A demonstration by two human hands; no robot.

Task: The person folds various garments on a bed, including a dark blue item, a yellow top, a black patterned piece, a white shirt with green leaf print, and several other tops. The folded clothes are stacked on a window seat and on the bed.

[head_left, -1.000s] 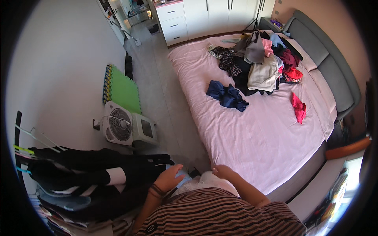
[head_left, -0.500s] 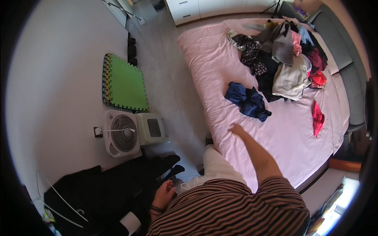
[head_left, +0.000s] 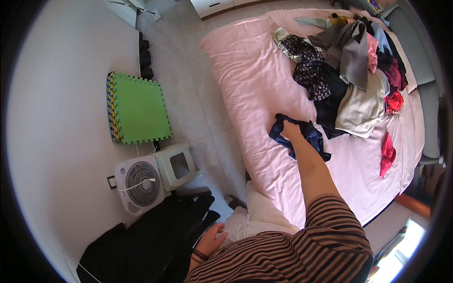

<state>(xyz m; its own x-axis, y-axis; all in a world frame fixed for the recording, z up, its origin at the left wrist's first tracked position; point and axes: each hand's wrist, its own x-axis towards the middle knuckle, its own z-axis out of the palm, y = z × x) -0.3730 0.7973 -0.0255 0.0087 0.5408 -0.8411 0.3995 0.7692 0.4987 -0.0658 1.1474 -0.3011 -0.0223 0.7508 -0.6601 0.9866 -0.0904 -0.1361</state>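
Pink bed (head_left: 257,94) | navy garment (head_left: 312,136) | beneath right hand (head_left: 290,130), touching

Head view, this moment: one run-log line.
right hand: on navy garment, grip unclear | left hand: beside black clothes | pink bed: navy garment, clothes pile, red garment

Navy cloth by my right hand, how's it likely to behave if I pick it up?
The navy cloth will probably be floppy and hang limp, since it lies crumpled in soft folds. It's likely light, as it makes only a low heap. Rolling seems unlikely, because it lies spread out on the pink bedspread.
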